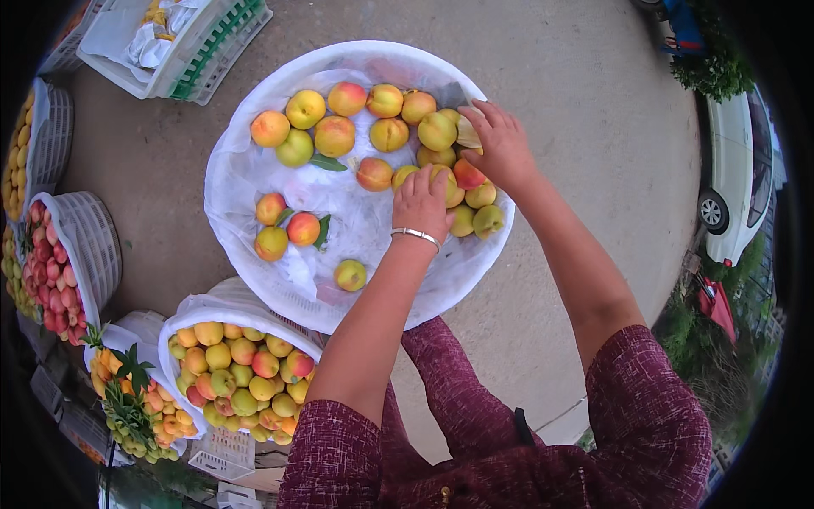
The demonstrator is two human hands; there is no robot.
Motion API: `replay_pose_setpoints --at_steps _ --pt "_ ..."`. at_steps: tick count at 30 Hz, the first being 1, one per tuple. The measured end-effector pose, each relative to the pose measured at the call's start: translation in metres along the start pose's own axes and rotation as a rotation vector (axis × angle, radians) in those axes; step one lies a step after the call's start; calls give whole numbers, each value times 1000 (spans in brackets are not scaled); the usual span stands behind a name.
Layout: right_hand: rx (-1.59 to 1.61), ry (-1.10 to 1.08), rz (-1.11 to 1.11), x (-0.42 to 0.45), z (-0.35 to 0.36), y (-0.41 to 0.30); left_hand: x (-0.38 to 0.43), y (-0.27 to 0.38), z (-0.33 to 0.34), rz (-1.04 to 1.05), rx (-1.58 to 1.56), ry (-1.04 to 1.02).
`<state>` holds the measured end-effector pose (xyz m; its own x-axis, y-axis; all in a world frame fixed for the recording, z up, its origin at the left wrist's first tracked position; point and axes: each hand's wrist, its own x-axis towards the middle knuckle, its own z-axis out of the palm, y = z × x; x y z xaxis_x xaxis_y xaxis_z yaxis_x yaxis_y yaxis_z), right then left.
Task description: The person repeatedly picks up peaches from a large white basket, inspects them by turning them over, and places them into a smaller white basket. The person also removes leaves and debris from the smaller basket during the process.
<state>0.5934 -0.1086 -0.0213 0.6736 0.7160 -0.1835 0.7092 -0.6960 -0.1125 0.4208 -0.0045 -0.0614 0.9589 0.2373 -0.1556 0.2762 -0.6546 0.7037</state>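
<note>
A large round basket with a white cloth liner stands before me, holding yellow-red peaches and a few green leaves. My left hand, with a silver bracelet at the wrist, lies over yellow-green peaches right of the middle. Its palm side is hidden. At the basket's right rim, my right hand reaches in with fingers spread around a pale, paper-like scrap. Its thumb is close to a red peach. Whether either hand grips anything is hidden.
Lower left, another lined basket is heaped with peaches. Beside it stand a basket with pineapple leaves and one of red fruit. A plastic crate sits upper left. A white car is parked at the right.
</note>
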Motion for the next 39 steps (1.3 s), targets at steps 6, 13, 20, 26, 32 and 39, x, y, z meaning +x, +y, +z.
replay_pose_setpoints --at_steps 6,13,20,26,32,39 --pt "-104 -163 -114 29 10 -35 17 -8 22 -7 -5 -13" --pt "954 -70 288 -16 -44 -24 -62 -46 7 -593 -1388 40" --pt "1907 -111 1091 -91 -29 26 -71 -74 -17 -1074 -2180 84" --pt "449 -484 537 -58 -16 -6 -7 -54 -13 -661 -488 -388" --pt "-8 -571 253 -29 -8 -14 37 -37 -1 -602 54 -621" --pt "83 -605 263 -25 -12 -13 35 -37 -2 -655 19 -584"
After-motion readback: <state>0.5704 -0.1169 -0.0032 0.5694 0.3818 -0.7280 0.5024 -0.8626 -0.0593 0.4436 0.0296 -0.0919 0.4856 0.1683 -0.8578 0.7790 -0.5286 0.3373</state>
